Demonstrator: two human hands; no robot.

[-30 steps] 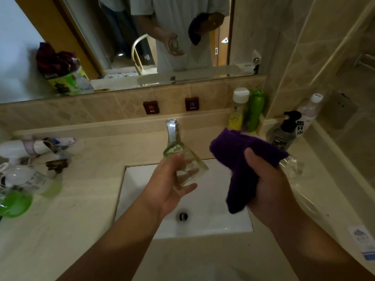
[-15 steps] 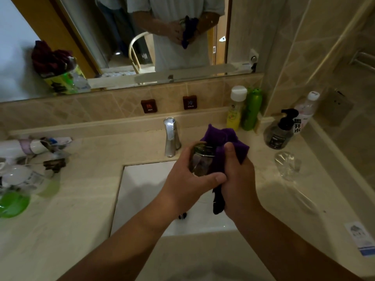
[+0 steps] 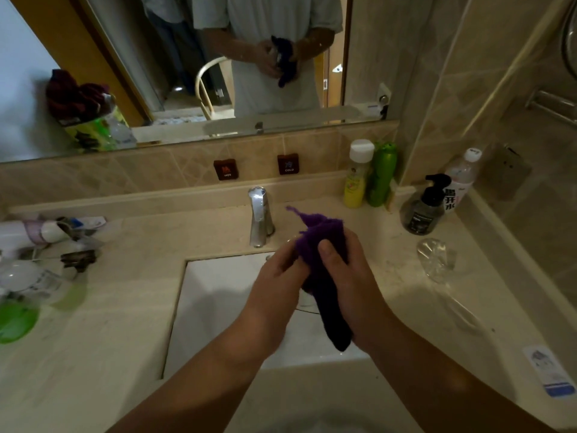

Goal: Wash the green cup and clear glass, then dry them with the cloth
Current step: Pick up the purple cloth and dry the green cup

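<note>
A person stood over the white sink (image 3: 218,295) with both hands brought together above the basin. The right hand (image 3: 352,285) had its thumb and fingers (image 3: 326,250) curled round a purple cloth (image 3: 318,242), which was bunched at the top and trailed down dark toward six o'clock. The left hand (image 3: 274,282) pressed against the cloth from nine o'clock, its fingers wrapped inward and hidden behind the fabric; whatever they held inside could not be made out. A clear glass (image 3: 437,259) stood on the beige worktop (image 3: 125,307) at three o'clock from the hands, well apart from them. A chrome tap (image 3: 259,217) rose at twelve o'clock, just behind the cloth, under small HOT and COLD plates (image 3: 226,169) on the tiled wall. Yellow and green bottles (image 3: 370,176) stood at one o'clock in the corner, with a dark pump bottle (image 3: 426,207) and a water bottle (image 3: 460,179) near them. At nine o'clock, toiletries and a green blurred object (image 3: 15,320) crowded the worktop's edge. The mirror (image 3: 187,57) showed the hands working the cloth.
</note>
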